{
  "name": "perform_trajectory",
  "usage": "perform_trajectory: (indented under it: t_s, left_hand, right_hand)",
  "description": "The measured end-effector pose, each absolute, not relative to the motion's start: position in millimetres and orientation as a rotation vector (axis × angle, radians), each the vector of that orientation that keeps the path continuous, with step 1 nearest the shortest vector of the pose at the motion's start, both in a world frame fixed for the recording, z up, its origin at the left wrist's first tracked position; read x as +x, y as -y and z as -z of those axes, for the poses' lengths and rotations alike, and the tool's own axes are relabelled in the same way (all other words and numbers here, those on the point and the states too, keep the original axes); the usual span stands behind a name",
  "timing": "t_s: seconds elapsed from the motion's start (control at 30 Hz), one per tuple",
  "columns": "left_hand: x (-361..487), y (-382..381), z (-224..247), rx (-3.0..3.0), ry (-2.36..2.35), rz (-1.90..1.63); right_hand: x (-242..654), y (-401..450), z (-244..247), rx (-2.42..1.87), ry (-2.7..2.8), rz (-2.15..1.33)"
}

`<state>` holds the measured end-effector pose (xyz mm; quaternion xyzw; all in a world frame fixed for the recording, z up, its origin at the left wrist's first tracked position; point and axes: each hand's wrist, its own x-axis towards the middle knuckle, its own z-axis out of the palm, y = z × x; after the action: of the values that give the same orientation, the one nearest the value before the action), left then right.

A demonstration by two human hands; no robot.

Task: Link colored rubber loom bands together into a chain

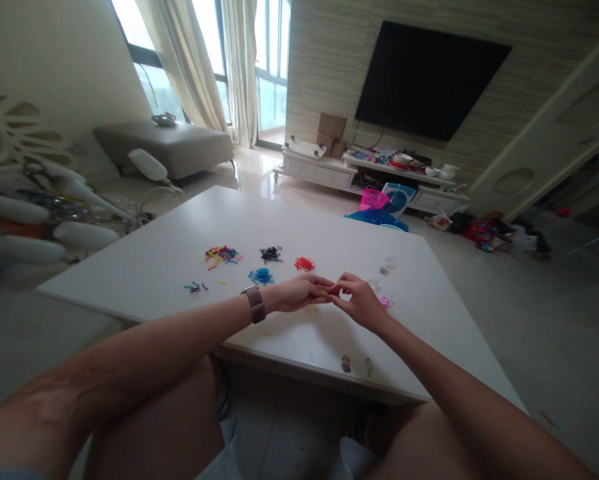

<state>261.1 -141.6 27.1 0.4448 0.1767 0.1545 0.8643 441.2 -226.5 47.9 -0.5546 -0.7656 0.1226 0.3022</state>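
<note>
Over the white table (379, 353) my left hand (299, 293), with a watch (254, 305) on the wrist, is turned partly palm up with its fingers pressed together. A trace of yellow shows at its fingertips, too small to name. My right hand (359, 300) meets those fingertips in a pinch; what it grips is hidden. Just beyond my hands lies a pile of red strips (304, 264). Blue strips (261, 275) are heaped left of it, near black strips (270, 253) and a mixed-colour pile (220, 255). Pink pieces (385, 303) lie beside my right hand.
A small yellow-and-blue figure (346, 363) and a pale small piece (369, 365) lie near the table's front edge. Clear small items (388, 265) are at the right. A few loose strips (194, 288) lie at the left. A pink basket (373, 199) stands beyond the table.
</note>
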Motion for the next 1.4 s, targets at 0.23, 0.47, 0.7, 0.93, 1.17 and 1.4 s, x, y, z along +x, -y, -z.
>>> perform_trajectory:
  t_s: [0.23, 0.47, 0.7, 0.93, 1.17, 1.4]
  left_hand:
    - [261, 147, -30, 0.985, -0.336, -0.329]
    - [255, 126, -26, 1.466, -0.463, -0.476]
    - [247, 122, -32, 2.049, -0.526, -0.646]
    - [255, 137, -36, 2.149, -0.480, -0.708]
    - [255, 135, -41, 2.199, -0.517, -0.746]
    - [245, 109, -49, 2.198, -0.663, -0.819]
  right_hand:
    - [435, 227, -49, -1.503, 1.994, -0.340]
    - [445, 224, -54, -1.521, 1.947, -0.272]
    - [454, 225, -56, -1.527, 1.920, -0.271]
    - [453, 225, -56, -1.505, 1.922, -0.306]
    - [449, 226, -58, -1.503, 1.946, -0.330]
    - [465, 214, -64, -1.539, 1.922, -0.280]
